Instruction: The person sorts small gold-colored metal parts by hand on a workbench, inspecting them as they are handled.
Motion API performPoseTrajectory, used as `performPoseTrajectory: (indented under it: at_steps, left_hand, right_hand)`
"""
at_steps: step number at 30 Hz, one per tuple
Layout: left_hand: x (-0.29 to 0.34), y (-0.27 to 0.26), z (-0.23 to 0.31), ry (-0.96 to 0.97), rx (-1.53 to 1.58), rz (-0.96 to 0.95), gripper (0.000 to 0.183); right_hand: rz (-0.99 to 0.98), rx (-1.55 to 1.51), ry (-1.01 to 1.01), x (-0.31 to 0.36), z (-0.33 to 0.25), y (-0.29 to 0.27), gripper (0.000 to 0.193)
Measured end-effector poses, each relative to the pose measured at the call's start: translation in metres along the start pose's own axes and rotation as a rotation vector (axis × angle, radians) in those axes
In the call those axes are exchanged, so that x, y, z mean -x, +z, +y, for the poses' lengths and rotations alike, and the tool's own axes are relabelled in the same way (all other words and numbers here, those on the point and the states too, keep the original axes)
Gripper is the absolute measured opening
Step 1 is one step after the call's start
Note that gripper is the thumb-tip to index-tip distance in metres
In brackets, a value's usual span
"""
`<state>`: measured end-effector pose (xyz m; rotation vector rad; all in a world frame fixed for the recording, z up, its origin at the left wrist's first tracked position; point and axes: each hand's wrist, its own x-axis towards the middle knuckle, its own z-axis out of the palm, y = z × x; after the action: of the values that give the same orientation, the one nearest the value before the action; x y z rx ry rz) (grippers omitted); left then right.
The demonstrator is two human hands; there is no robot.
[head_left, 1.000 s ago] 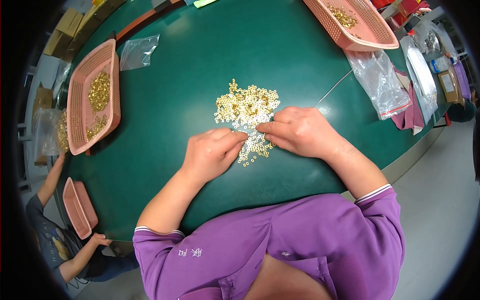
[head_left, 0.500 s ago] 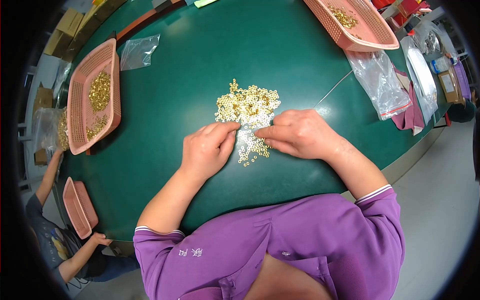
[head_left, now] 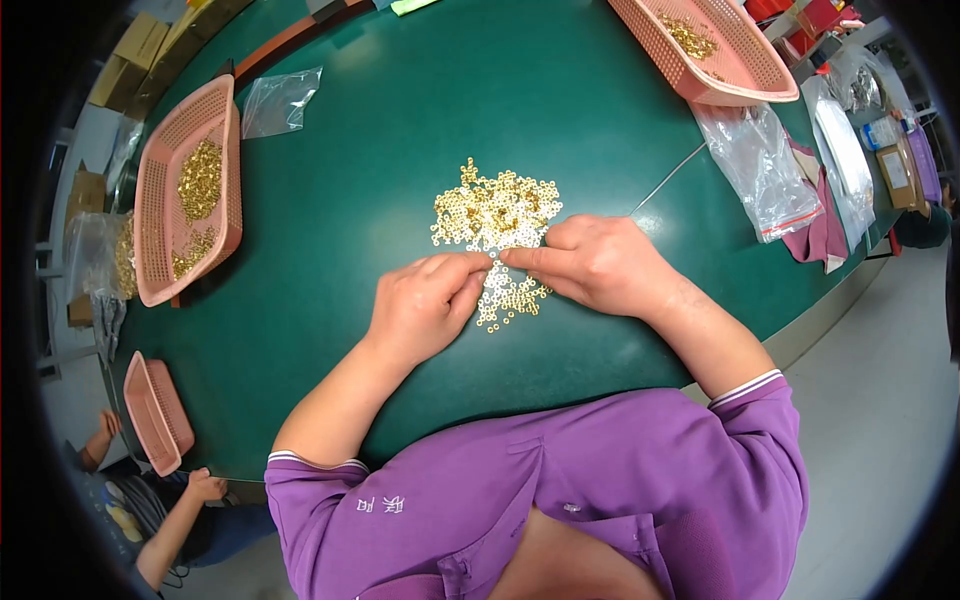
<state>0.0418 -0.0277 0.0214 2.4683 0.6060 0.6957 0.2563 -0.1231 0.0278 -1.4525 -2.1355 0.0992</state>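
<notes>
Left hand [head_left: 425, 305] and right hand [head_left: 605, 265] pointed into gold rings [head_left: 500, 212] loose on the green table [head_left: 350, 190] — index fingers [head_left: 530, 260] extended, thumbs [head_left: 467, 297] slightly parted, any grip indiscernible — where light fingertip contact seemed best.

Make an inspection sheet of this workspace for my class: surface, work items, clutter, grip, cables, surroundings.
Surface: green table, glossy, with light reflections.
Work items: small gold-coloured rings, a dense pile with a looser spread nearer the person; left pink basket and upper-right pink basket hold gold-coloured pieces.
Clutter: large clear bag at right, small clear bag at upper left, thin straight rod or wire.
Grip: left hand and right hand close together at the rings; any ring held is too small to confirm.
Cables: nothing seen for certain.
Surroundings: co-worker's hand at lower left; cardboard boxes beyond.
</notes>
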Motion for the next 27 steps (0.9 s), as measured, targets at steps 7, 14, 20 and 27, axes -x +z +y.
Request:
performPoseTrajectory:
  at_steps: [7, 14, 20, 27]
  left_hand:
    - [-0.001, -0.007, 0.001, 0.040, -0.160, -0.129, 0.026]
    - [-0.001, -0.004, -0.003, 0.061, -0.091, -0.073, 0.022]
    - [-0.003, -0.005, 0.002, 0.012, -0.091, -0.059, 0.025]
    - [-0.001, -0.002, -0.005, -0.014, -0.119, 0.037, 0.024]
  right_hand:
    - [0.014, -0.038, -0.035, 0.003, 0.002, 0.001, 0.026]
    - [0.036, -0.006, -0.012, 0.001, 0.000, -0.002, 0.027]
    - [-0.085, -0.037, -0.041, 0.003, 0.000, -0.008, 0.029]
    - [0.060, -0.007, 0.028, 0.002, 0.010, -0.018, 0.025]
